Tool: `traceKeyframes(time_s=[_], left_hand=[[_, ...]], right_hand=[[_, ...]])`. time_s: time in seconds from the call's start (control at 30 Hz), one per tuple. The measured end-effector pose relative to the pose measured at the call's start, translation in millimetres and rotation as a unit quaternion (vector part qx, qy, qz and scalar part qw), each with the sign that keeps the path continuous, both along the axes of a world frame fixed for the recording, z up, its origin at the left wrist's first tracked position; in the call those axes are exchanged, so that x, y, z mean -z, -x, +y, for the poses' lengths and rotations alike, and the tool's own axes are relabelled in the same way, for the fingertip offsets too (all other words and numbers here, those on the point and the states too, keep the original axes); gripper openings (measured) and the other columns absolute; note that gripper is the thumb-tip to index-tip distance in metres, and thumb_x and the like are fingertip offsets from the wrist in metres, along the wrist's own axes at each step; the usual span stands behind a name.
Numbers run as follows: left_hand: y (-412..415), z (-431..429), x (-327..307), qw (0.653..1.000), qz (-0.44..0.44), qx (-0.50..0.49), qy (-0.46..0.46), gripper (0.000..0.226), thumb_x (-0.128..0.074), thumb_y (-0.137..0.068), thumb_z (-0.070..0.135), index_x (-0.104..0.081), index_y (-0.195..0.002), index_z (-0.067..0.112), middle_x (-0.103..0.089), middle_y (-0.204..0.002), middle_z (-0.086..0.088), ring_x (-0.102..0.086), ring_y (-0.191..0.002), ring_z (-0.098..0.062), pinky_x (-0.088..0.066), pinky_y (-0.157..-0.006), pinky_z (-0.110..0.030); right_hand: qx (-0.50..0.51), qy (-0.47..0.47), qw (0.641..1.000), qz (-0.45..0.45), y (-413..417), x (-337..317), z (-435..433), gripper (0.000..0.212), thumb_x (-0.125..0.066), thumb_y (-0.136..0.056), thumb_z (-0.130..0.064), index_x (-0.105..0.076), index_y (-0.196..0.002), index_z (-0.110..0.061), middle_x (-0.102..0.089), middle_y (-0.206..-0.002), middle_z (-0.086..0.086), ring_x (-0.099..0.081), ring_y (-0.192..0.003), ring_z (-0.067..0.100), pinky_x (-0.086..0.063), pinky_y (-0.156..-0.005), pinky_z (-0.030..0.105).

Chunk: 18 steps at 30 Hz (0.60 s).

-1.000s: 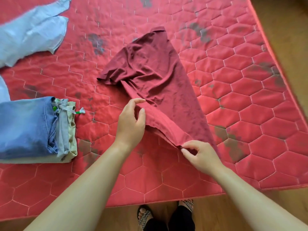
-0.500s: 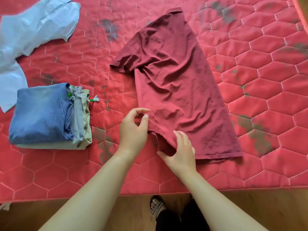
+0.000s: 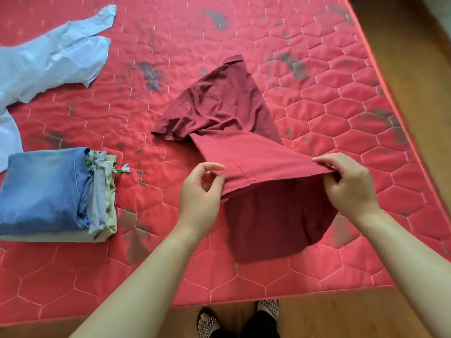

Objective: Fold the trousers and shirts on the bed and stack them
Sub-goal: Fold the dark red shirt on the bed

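Observation:
A maroon polo shirt [image 3: 227, 103] lies on the red quilted bed [image 3: 317, 98], collar pointing away from me. Its bottom hem is lifted off the bed and stretched between my hands. My left hand [image 3: 201, 191] pinches the hem's left end between thumb and fingers. My right hand [image 3: 349, 184] grips the hem's right end. The lower part of the shirt hangs below the hem in a fold. A stack of folded trousers [image 3: 56, 193], blue jeans on top of grey and beige ones, sits at the left.
A pale blue shirt [image 3: 48, 64] lies unfolded at the far left. The bed's front edge runs just ahead of my sandalled feet [image 3: 207, 323]. Wooden floor [image 3: 415, 57] shows on the right and below.
My right hand has moved right along the hem and lifted it. The hem now stretches raised between both hands, with the shirt's lower part hanging under it.

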<state>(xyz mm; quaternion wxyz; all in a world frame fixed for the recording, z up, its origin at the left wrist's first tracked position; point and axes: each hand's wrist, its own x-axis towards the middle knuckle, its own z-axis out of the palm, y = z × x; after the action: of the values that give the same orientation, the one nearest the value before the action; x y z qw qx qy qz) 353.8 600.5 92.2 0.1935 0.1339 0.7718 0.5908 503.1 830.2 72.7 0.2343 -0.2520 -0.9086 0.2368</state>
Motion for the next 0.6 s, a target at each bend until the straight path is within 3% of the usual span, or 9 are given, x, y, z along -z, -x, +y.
traceKeyframes(time_s=[0.1, 0.2, 0.33, 0.47, 0.6], left_hand=[[-25.9, 4.4, 26.1, 1.000, -0.014, 0.002, 0.011, 0.019, -0.062, -0.085, 0.006, -0.063, -0.084, 0.025, -0.060, -0.070, 0.022, -0.051, -0.056, 0.005, -0.041, -0.054, -0.008], [-58.4, -9.5, 82.1, 0.993, -0.022, 0.010, 0.119, 0.020, -0.062, -0.084, 0.006, -0.061, -0.086, 0.026, -0.064, -0.082, 0.013, -0.058, -0.076, -0.001, -0.041, -0.068, -0.008], [-92.3, -22.0, 153.7, 0.964, -0.083, 0.031, 0.252, 0.021, -0.059, -0.087, 0.014, -0.054, -0.104, 0.026, -0.062, -0.101, 0.007, -0.057, -0.083, -0.015, -0.042, -0.075, -0.026], [-96.0, -9.1, 188.5, 0.944, -0.047, 0.047, 0.322, 0.058, -0.059, -0.087, 0.020, -0.033, -0.139, 0.022, -0.039, -0.133, -0.005, -0.041, -0.122, -0.022, -0.031, -0.102, -0.030], [-82.2, 9.8, 196.4, 0.940, -0.024, 0.036, 0.340, 0.068, -0.058, -0.088, 0.021, -0.022, -0.145, 0.014, -0.032, -0.142, -0.013, -0.033, -0.130, -0.028, -0.025, -0.106, -0.032]], right_hand=[[-0.030, -0.034, 0.998, -0.041, -20.3, 16.4, 11.4, 0.040, -0.051, -0.065, 0.014, -0.069, -0.095, -0.004, -0.068, -0.096, 0.009, -0.064, -0.091, 0.025, -0.046, -0.086, 0.028], [-0.072, -0.029, 0.989, -0.127, -49.4, 63.1, 2.7, 0.042, -0.062, -0.058, 0.021, -0.071, -0.089, -0.006, -0.068, -0.091, 0.008, -0.065, -0.087, 0.030, -0.049, -0.079, 0.035], [-0.075, 0.022, 0.969, -0.234, -90.6, 130.1, -16.0, 0.030, -0.073, -0.064, 0.012, -0.071, -0.084, -0.011, -0.068, -0.087, 0.002, -0.066, -0.078, 0.030, -0.053, -0.067, 0.037], [-0.079, 0.084, 0.960, -0.256, -109.2, 165.4, -26.3, 0.024, -0.081, -0.070, -0.016, -0.068, -0.091, -0.020, -0.066, -0.090, -0.009, -0.064, -0.081, 0.018, -0.052, -0.070, 0.032], [-0.055, 0.118, 0.965, -0.229, -92.0, 173.5, -20.7, 0.030, -0.078, -0.072, -0.024, -0.065, -0.100, -0.021, -0.061, -0.098, -0.008, -0.060, -0.089, 0.014, -0.045, -0.079, 0.024]])
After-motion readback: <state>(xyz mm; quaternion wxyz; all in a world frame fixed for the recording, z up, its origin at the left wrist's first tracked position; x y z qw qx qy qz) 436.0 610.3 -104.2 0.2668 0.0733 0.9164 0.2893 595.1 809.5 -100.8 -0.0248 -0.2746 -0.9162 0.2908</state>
